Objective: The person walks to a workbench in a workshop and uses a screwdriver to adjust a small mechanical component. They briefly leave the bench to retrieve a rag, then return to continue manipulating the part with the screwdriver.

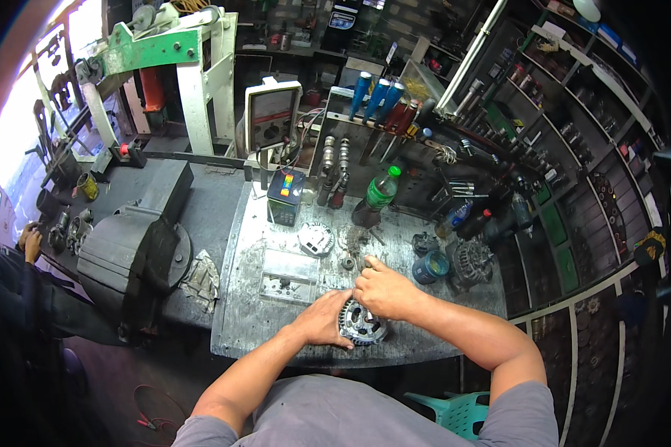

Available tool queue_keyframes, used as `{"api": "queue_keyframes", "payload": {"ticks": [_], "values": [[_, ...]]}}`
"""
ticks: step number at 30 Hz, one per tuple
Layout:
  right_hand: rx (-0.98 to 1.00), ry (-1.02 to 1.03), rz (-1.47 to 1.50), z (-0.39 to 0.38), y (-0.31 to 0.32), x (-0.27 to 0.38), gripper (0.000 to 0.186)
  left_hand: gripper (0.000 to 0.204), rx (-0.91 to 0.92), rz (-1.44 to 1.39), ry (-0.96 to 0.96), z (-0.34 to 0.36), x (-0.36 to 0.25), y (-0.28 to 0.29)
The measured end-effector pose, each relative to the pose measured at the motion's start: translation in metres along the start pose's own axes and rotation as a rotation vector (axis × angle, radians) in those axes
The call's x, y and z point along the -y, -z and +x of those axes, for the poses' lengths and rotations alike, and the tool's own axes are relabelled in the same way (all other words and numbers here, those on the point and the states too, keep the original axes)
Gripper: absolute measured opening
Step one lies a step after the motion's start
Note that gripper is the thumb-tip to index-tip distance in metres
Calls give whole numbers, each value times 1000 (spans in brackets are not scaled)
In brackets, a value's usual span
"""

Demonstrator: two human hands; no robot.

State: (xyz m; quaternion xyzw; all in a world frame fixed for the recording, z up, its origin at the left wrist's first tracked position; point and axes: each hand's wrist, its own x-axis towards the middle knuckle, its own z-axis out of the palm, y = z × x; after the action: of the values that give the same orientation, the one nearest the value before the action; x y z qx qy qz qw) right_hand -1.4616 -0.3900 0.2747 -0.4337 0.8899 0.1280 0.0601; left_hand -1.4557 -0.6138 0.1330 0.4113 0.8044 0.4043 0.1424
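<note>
Plainly, one scuffed grey workbench (246,328) takes up the middle, with one big dark vise (123,249) to its left. Towards the back are one boxy meter (273,115) in a pale frame, one dark battery-like block (284,200) below it, and one green-labelled bottle (381,194). One round finned metal body (470,262) sits at the right, and one clear plastic box (289,265) lies left of centre, small dark bits inside.

At the near edge of the workbench is one slotted housing (356,331): round, silvery grey, a ring of narrow slots around its rim, larger dark openings in its face. Two hands are on it. The left hand (326,318) grips its left side; the right hand (384,290) is curled over its far part, one digit sticking out, and whether it pinches anything I cannot tell.

Smaller still: one pale round plate (317,240), one blue jar (431,268), three blue tool handles (377,98).
</note>
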Motion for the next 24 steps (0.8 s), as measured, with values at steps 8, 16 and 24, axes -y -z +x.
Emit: {"api": "queue_keyframes", "payload": {"ticks": [8, 16, 24], "values": [[186, -107, 43, 19, -10, 9, 14, 135, -27, 1, -22, -1, 2, -3], [-85, -278, 193, 26, -15, 26, 12, 120, -24, -2, 55, -2, -4, 0], [-68, -512, 183, 37, -17, 45, 12, 111, -197, 31, 40, -8, -10, -15]]}}
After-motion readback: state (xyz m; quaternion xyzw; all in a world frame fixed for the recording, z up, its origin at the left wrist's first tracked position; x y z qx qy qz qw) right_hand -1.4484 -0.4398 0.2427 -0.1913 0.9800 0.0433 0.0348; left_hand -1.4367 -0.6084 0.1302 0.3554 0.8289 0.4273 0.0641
